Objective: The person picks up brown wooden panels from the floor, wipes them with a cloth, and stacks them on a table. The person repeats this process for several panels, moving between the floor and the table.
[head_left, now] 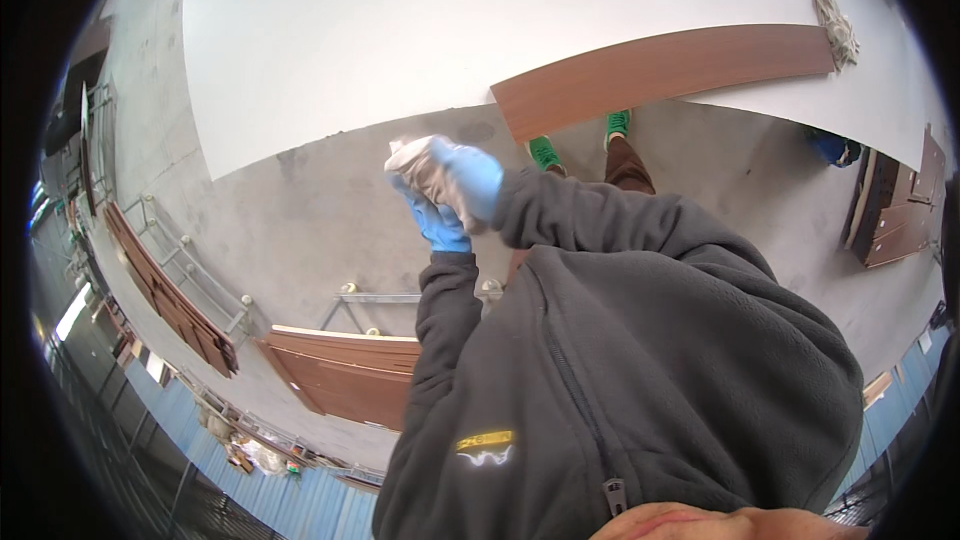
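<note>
Toward twelve o'clock, a white surface (400,30) carries a brown board (660,78) at one-thirty; left hand (441,229) and right hand (478,180), together, clamp a pale cloth (428,172); brown panels (172,292) near nine.

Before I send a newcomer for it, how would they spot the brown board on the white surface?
Find the large white surface. Along its near edge lies a long brown board. Unlike the stacked brown panels lower down, it lies singly, crumpled pale fabric at its right end.

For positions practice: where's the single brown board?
Head view, upper right: the brown board lies on the white tabletop along its near edge, beside crumpled fabric.
</note>
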A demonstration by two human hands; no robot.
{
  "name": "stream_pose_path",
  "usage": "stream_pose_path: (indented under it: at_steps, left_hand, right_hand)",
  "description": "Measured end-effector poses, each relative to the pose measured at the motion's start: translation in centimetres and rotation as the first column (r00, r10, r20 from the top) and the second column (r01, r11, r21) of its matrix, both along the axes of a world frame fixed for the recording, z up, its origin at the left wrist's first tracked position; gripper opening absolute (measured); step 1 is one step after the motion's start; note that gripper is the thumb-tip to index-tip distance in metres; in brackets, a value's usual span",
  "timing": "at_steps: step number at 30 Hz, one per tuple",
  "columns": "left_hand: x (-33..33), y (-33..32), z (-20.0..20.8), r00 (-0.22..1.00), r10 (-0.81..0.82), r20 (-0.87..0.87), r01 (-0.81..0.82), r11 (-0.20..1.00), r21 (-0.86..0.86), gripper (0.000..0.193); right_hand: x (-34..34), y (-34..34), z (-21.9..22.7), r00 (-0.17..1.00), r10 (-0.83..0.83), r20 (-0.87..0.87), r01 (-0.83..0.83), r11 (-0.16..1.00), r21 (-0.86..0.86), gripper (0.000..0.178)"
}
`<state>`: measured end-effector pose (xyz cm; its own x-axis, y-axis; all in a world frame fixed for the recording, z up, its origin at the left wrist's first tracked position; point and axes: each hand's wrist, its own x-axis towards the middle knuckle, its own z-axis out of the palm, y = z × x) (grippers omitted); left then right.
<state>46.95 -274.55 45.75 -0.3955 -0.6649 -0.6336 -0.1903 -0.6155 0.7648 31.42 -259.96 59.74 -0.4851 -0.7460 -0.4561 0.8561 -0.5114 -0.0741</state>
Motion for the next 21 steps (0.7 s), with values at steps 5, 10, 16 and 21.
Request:
stream_pose_path:
  at_steps: [5, 10, 16, 21]
  left_hand:
    - [2.6, -0.7, 1.3, 0.746, -0.386, 0.542, 0.586, 0.767, -0.26, 0.067]
    - [-8.0, 5.0, 3.9, 0.737, -0.657, -0.158, 0.676, 0.723, 0.145, 0.093]
    - [-14.3, 11.0, 6.3, 0.761, -0.493, -0.422, 0.647, 0.523, 0.555, 0.108]
    - [-15.2, 11.9, 7.8, 0.579, -0.654, -0.486, 0.812, 0.414, 0.411, 0.116]
  right_hand:
    - [-3.6, 11.6, -0.6, 0.83, -0.106, -0.548, 0.283, 0.926, 0.249, 0.046]
    - [-6.2, 30.0, 2.3, 0.404, -0.029, -0.914, 0.723, 0.622, 0.3, 0.047]
    - [-8.2, 39.4, -4.8, 0.231, 0.879, -0.416, 0.968, -0.163, 0.193, 0.06]
    - [-3.8, 23.4, -10.1, 0.417, 0.909, -0.02, 0.846, -0.38, 0.373, 0.055]
